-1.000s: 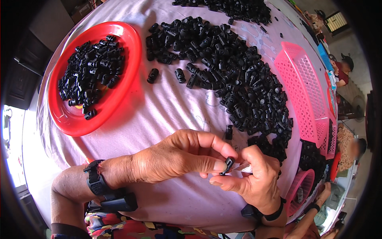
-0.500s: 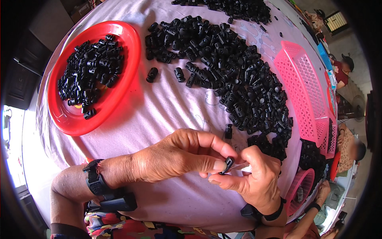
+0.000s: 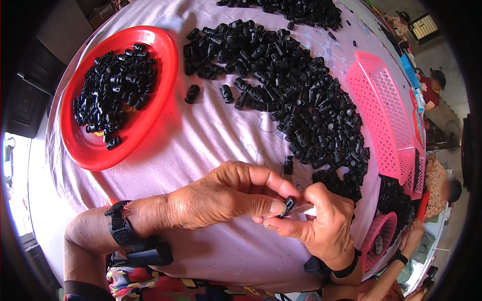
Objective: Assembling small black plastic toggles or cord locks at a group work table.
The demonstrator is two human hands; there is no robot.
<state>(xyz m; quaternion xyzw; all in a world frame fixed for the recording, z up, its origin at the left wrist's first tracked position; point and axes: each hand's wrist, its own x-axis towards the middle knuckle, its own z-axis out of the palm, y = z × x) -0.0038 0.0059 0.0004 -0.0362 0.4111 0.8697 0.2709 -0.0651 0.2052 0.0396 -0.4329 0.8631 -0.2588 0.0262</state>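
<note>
My left hand point(image 3: 228, 198) pinches a small black cord lock point(image 3: 289, 203) between thumb and fingertips, above the cloth. Close against it on the right, my right hand point(image 3: 326, 226) is closed on a thin pale tool point(image 3: 310, 211); its tip points at the cord lock, and its exact kind is mostly hidden by the fingers. A large heap of black cord lock pieces point(image 3: 311, 110) spreads beyond my hands. One loose cord lock point(image 3: 288, 164) stands just past my left fingers. At the far left, a red plate point(image 3: 169, 65) carries many cord locks point(image 3: 113, 88).
Pink perforated baskets point(image 3: 379, 118) line the right side, with a round pink basket point(image 3: 374, 246) nearer me. Another black heap point(image 3: 306, 12) lies at the far edge. A co-worker's hand point(image 3: 412, 235) reaches in at right. Pink cloth point(image 3: 201, 140) covers the table.
Both my hands stay nearly in place; the pale tool and the cord lock have shifted slightly between the fingers. The co-worker's hand at the right has moved a little farther away.
</note>
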